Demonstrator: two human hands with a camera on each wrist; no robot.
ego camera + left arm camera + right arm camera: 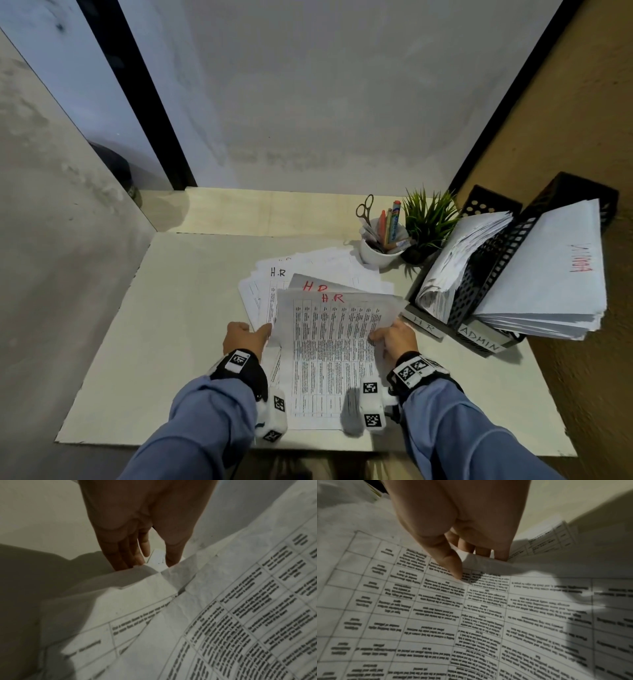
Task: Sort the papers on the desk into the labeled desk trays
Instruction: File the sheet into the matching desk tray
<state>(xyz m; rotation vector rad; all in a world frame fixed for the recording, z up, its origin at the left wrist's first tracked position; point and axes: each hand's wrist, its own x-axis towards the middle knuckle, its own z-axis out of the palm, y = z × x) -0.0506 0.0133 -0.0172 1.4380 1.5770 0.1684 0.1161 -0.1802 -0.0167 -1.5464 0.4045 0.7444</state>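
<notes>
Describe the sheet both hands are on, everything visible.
The sheet is white paper printed with a black grid table of small text, with "H.R" handwritten in red at its far edge. It looks thin and slightly creased. Its far end is lifted and bowed, and its near end lies on the desk. The right hand pinches its right edge, thumb on top. The left hand touches its left edge with straight fingers. It overlaps the loose papers behind.

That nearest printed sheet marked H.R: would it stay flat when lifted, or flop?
Probably floppy: the H.R sheet curls where the right hand pinches its edge. Likely light: that pinch alone raises the edge. Its wrinkles suggest it creases easily.
</notes>
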